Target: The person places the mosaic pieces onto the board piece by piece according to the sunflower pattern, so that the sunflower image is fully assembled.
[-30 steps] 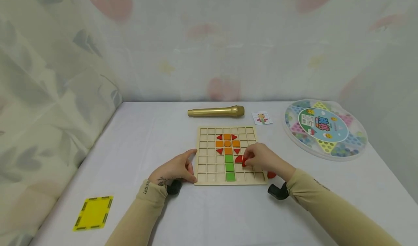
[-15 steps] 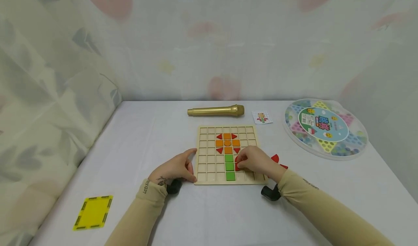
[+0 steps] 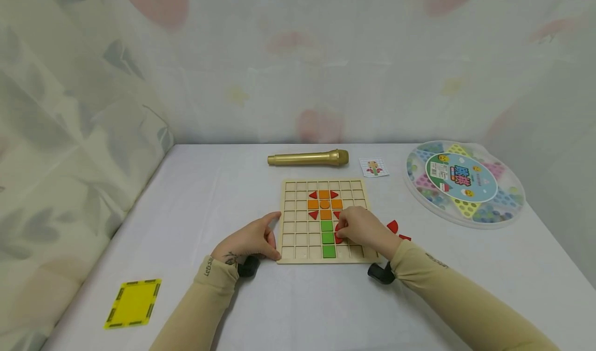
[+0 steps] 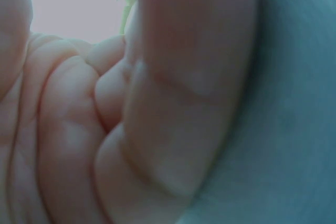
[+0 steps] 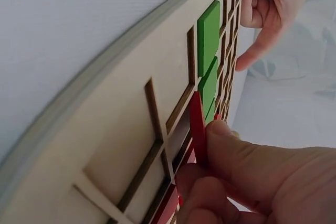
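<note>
My right hand (image 3: 365, 229) pinches a red wooden puzzle piece (image 5: 197, 124) between thumb and finger. In the right wrist view it is tilted on edge over a cell beside the green squares (image 5: 208, 38). The pale grid board (image 3: 295, 239) also bears an orange cross of squares (image 3: 323, 194) around an orange disc (image 3: 324, 204), with red triangles (image 3: 313, 195) about it. My left hand (image 3: 249, 239) touches the board's left edge with thumb and forefinger spread apart, its other fingers folded in. Loose red pieces (image 3: 392, 227) lie by my right wrist.
Behind the board lie a gold microphone (image 3: 307, 158) and a small pattern card (image 3: 374, 167). A round clear game case (image 3: 463, 185) lies at the back right. A yellow square tile (image 3: 133, 304) is at the front left.
My right hand has shifted left with the red piece, towards the green column, uncovering the loose red pieces on the table. The left hand stays at the board's edge.
</note>
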Action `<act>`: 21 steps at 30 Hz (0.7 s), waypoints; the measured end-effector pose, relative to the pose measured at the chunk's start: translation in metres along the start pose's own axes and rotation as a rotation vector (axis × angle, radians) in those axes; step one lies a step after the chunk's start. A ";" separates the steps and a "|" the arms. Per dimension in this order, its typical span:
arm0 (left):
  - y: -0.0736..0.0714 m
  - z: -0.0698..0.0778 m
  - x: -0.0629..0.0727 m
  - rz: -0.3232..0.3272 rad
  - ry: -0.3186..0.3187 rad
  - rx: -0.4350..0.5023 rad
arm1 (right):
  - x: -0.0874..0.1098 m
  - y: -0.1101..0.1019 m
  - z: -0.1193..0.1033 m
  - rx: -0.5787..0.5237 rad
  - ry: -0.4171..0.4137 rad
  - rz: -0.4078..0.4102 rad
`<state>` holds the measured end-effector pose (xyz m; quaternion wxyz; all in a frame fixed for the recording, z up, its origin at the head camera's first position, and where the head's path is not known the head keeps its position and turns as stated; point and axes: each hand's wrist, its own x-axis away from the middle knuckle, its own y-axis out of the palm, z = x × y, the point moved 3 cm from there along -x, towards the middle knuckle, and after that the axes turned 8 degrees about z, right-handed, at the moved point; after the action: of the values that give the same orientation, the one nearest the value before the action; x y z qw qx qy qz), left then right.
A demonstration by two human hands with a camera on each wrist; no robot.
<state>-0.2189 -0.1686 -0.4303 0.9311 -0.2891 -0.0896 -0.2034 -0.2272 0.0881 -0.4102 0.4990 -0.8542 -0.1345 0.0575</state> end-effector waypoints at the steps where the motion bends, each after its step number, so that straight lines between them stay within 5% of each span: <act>1: 0.000 0.000 0.000 0.001 -0.003 0.001 | 0.000 0.000 0.000 0.003 0.001 0.000; 16: -0.001 0.001 0.001 0.008 -0.017 0.007 | -0.001 0.002 -0.002 0.019 0.022 -0.012; 21: 0.000 0.001 0.001 0.005 -0.010 0.001 | 0.001 -0.013 -0.002 0.034 0.014 0.031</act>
<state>-0.2184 -0.1684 -0.4288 0.9313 -0.2900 -0.0938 -0.1996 -0.2282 0.0924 -0.3980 0.5133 -0.8480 -0.1168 0.0615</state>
